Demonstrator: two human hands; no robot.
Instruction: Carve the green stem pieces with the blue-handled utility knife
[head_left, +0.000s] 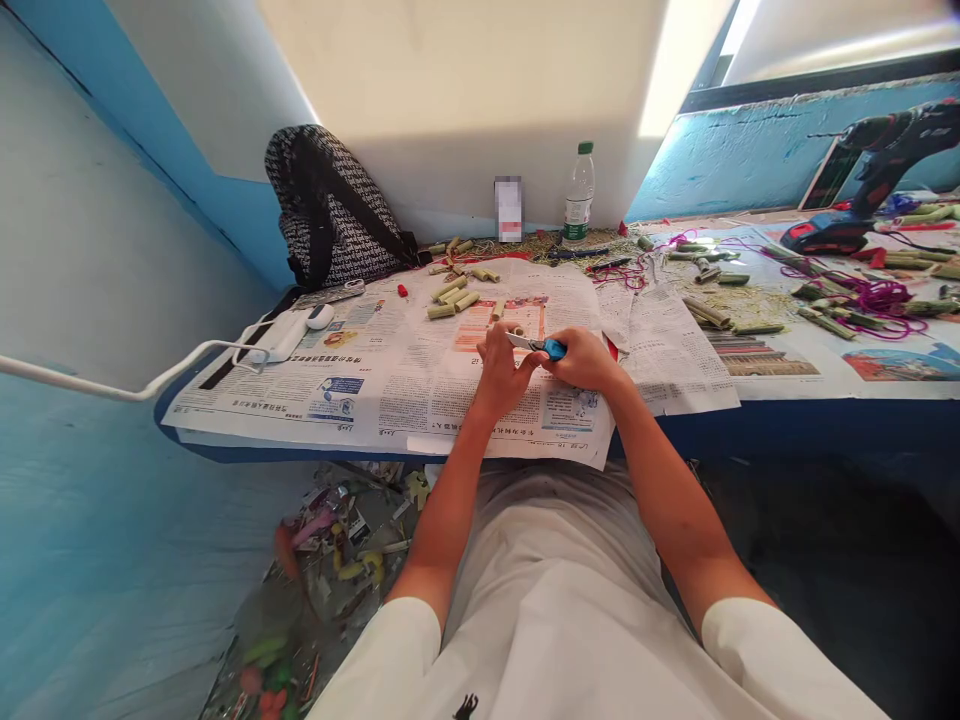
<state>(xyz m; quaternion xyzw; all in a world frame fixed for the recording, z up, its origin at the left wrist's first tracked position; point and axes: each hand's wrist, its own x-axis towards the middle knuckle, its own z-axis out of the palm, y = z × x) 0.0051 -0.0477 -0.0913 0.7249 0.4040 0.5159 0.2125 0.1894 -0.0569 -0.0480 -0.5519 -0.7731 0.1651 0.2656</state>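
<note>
My right hand (586,359) is closed around the blue handle of a knife (554,349). The blade points left, across to my left hand (500,366). Between the closed fingers of my left hand is a short, pale stem piece (517,331), with its round end showing by the blade. Whether the edge touches it I cannot tell. Just beyond my hands, another cut stem piece (498,310) lies on the newspaper (405,370). Several yellow-green stem pieces (454,297) are grouped farther back to the left.
A patterned backpack (337,205) leans at the back left, near a white power strip (281,335). A phone (508,210) and a plastic bottle (578,195) stand behind. To the right are a cordless drill (862,180), purple cord (889,300) and more stems (706,312).
</note>
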